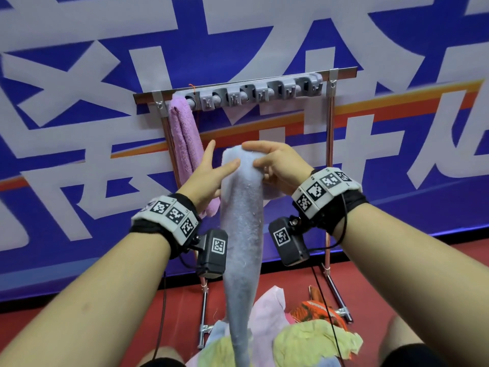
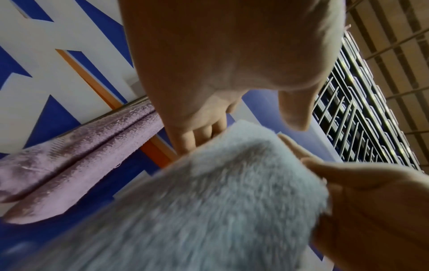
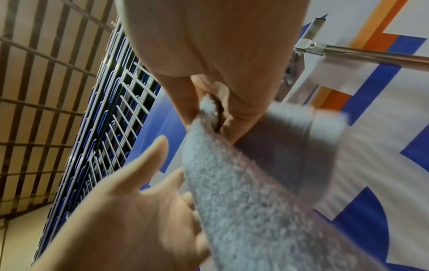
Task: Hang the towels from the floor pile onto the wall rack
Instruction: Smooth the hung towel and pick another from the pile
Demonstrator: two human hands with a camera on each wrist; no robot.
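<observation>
— What is lying nearest, down by the knees?

— The floor pile [image 1: 312, 343] is sitting on the red floor [image 1: 423, 282]: a yellow towel [image 1: 317, 340], a pink one [image 1: 267, 305], an orange patterned one [image 1: 315, 312] and a bit of light blue, all heaped together.

— And what are the hands doing above it?

— They are holding up a pale blue-grey towel [image 1: 242, 229], which is hanging in a long strip with its lower end trailing down into the pile. The right hand [image 1: 280, 165] is pinching the top fold, thumb on the near side and fingers curled behind; the right wrist view is showing the cloth caught between the fingers [image 3: 234, 110]. The left hand [image 1: 209, 176] is lying beside the towel's upper part with fingers extended, its thumb touching the cloth, not clenching it.

— What is standing behind?

— The wall rack [image 1: 248, 92] is running across on a metal bar, with grey clips in a row. A purple towel [image 1: 185, 144] is hanging folded at its left end, just behind the left hand. Behind everything a blue banner [image 1: 79, 128] with big white characters and an orange stripe is covering the wall.
</observation>
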